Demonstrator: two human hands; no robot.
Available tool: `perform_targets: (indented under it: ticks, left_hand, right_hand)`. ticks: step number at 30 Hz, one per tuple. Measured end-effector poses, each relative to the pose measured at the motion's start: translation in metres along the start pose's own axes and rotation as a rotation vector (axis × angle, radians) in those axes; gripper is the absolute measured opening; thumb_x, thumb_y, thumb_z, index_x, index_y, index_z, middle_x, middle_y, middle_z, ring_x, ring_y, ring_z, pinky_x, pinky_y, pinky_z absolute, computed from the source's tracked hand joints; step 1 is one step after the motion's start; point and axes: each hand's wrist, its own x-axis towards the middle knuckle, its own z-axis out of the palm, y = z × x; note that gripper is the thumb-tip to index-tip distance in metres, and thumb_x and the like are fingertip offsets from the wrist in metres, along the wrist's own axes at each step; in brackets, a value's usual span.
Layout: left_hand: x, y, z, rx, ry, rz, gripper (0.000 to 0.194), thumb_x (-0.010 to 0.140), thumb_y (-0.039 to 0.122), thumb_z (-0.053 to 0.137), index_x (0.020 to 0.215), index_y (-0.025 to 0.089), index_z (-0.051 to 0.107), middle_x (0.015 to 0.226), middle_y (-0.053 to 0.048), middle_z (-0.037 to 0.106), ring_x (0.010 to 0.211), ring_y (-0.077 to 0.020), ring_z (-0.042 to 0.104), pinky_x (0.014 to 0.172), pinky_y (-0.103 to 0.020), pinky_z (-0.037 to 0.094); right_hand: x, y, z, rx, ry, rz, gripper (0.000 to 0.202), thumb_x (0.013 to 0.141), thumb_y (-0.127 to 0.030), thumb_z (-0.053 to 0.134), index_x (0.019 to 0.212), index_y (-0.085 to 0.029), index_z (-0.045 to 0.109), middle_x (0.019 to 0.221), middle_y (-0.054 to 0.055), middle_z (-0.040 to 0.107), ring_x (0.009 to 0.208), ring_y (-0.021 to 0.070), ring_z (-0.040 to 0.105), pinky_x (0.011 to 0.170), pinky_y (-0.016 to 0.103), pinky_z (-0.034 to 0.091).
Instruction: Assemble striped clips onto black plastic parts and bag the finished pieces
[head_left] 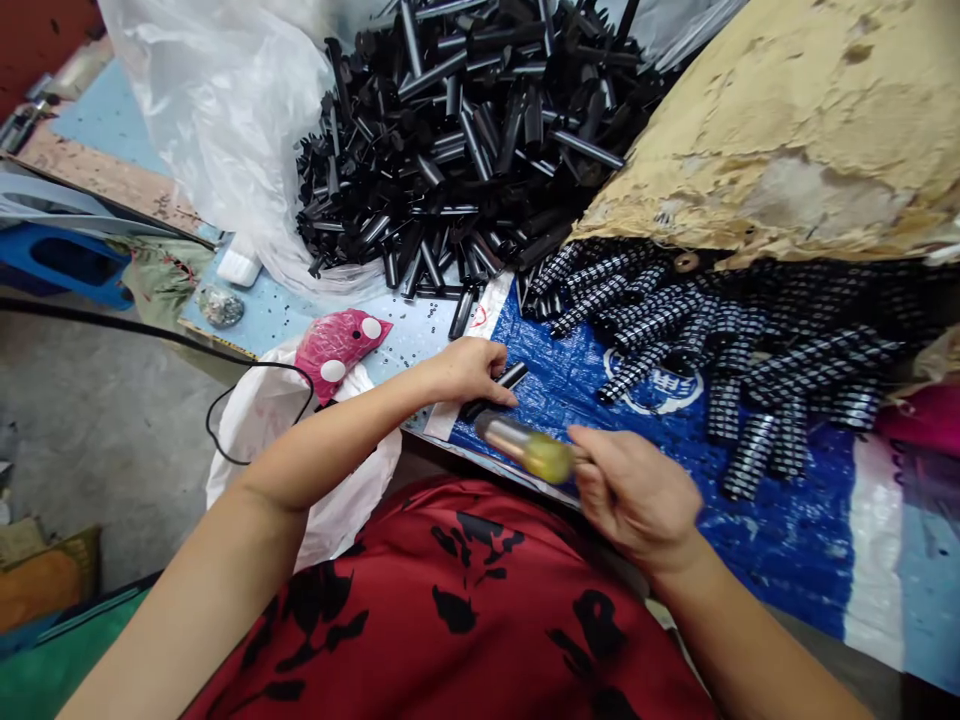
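At the blue sheet's (pixel 559 385) bare edge, left fingers (pixel 498 391) hold a tube (pixel 514 376), right fingers (pixel 596 490) a tool (pixel 534 452).

The partly yellow tool (pixel 544 455) is blurred, one end hidden in the right hand (pixel 637 495), while the left hand (pixel 472 372) covers part of a black tube (pixel 514 376) and the top edge crops the tube heap (pixel 472 150).

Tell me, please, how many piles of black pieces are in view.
2: a plain pile at top centre, and a patterned pile at right, on the blue sheet and partly under the yellow cover. Anything more beneath the cover is hidden.
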Motion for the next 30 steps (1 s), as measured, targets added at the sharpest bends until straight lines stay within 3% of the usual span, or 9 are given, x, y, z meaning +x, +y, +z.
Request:
perform_targets:
  ticks: [4,7,10,13,15,18,22,26,30]
  left_hand:
    - [0.006,0.007,0.007,0.101,0.047,-0.008,0.034,0.068,0.035,0.085,0.075,0.021,0.055,0.066,0.005,0.052,0.064,-0.0141,0.044,0.064,-0.029,0.027]
    - [-0.011,0.008,0.003,0.148,0.104,0.048,0.024,0.072,0.028,0.079,0.077,0.021,0.056,0.068,0.003,0.053,0.063,-0.0143,0.044,0.063,-0.03,0.028]
    - [-0.06,-0.004,-0.028,0.098,0.015,0.071,0.022,0.074,0.029,0.076,0.072,0.021,0.055,0.064,0.004,0.051,0.058,-0.0123,0.042,0.058,-0.029,0.027]
    - [-0.114,-0.028,-0.071,-0.01,-0.328,-0.036,0.029,0.072,0.04,0.083,0.072,0.02,0.063,0.061,0.004,0.054,0.055,-0.012,0.045,0.053,-0.026,0.031]
    - [-0.13,-0.038,-0.087,-0.083,-0.336,-0.084,0.032,0.075,0.047,0.082,0.085,0.02,0.07,0.069,0.002,0.062,0.063,-0.0147,0.055,0.057,-0.025,0.039]
    - [-0.112,-0.036,-0.078,-0.063,0.019,-0.069,0.035,0.088,0.053,0.068,0.091,0.019,0.07,0.081,-0.003,0.069,0.075,-0.0172,0.061,0.068,-0.027,0.046]
    - [-0.036,-0.024,-0.048,0.219,0.604,-0.178,0.032,0.097,0.045,0.058,0.085,0.017,0.067,0.084,-0.009,0.07,0.078,-0.0202,0.061,0.076,-0.033,0.047]
    - [0.012,-0.023,-0.038,0.367,0.59,-0.254,0.023,0.092,0.039,0.064,0.091,0.017,0.07,0.093,-0.014,0.074,0.09,-0.0272,0.066,0.083,-0.038,0.048]
    - [-0.002,-0.037,-0.042,0.293,0.576,-0.187,0.012,0.088,0.02,0.056,0.089,0.019,0.068,0.088,-0.008,0.073,0.084,-0.0236,0.065,0.08,-0.035,0.048]
  right_hand:
    - [-0.007,-0.004,0.011,-0.067,-0.187,-0.05,0.017,0.101,-0.022,0.061,0.115,-0.014,0.067,0.075,0.003,0.07,0.064,0.0171,0.063,0.064,0.03,0.048]
    - [-0.018,0.002,0.005,0.018,-0.128,-0.056,0.023,0.099,-0.017,0.062,0.121,-0.012,0.065,0.086,0.007,0.074,0.073,0.0183,0.067,0.073,0.03,0.053]
    - [-0.041,0.016,-0.013,-0.007,-0.097,-0.006,0.025,0.097,-0.015,0.066,0.122,-0.013,0.066,0.094,0.009,0.077,0.08,0.0189,0.07,0.08,0.03,0.055]
    - [-0.063,0.032,-0.028,-0.137,-0.147,0.09,0.02,0.094,-0.021,0.072,0.114,-0.015,0.071,0.095,0.008,0.078,0.081,0.0201,0.071,0.08,0.031,0.055]
    - [-0.066,0.04,-0.03,-0.146,-0.162,0.159,0.022,0.095,-0.029,0.073,0.113,-0.017,0.072,0.098,0.009,0.078,0.084,0.0216,0.073,0.08,0.032,0.055]
    - [-0.044,0.052,-0.02,-0.145,-0.087,0.431,0.035,0.097,-0.042,0.068,0.122,-0.018,0.068,0.094,0.009,0.079,0.079,0.0232,0.074,0.073,0.034,0.054]
    - [0.007,0.067,0.002,-0.248,-0.172,0.928,0.061,0.092,-0.061,0.065,0.13,-0.015,0.057,0.08,0.008,0.077,0.069,0.0308,0.071,0.065,0.039,0.047]
    - [0.025,0.078,0.008,-0.232,-0.3,1.043,0.063,0.089,-0.056,0.066,0.135,-0.016,0.051,0.08,0.007,0.076,0.071,0.0314,0.069,0.071,0.041,0.047]
    - [-0.001,0.077,-0.005,-0.035,-0.204,1.02,0.065,0.083,-0.051,0.07,0.136,-0.018,0.052,0.081,0.004,0.073,0.071,0.0255,0.067,0.072,0.039,0.05]
